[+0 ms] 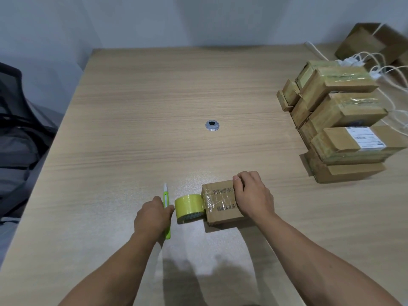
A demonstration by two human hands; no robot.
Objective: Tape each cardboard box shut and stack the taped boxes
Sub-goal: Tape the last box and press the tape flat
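Green cutter (165,195), left hand (152,217) (knuckles up)

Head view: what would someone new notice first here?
Near the front, the right hand holds a partly taped box, with a yellow tape roll touching its left side. The left hand grips a green cutter beside the roll. A stack of taped boxes stands at far right.

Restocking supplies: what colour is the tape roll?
The tape roll is yellow-green, seen best in the head view.
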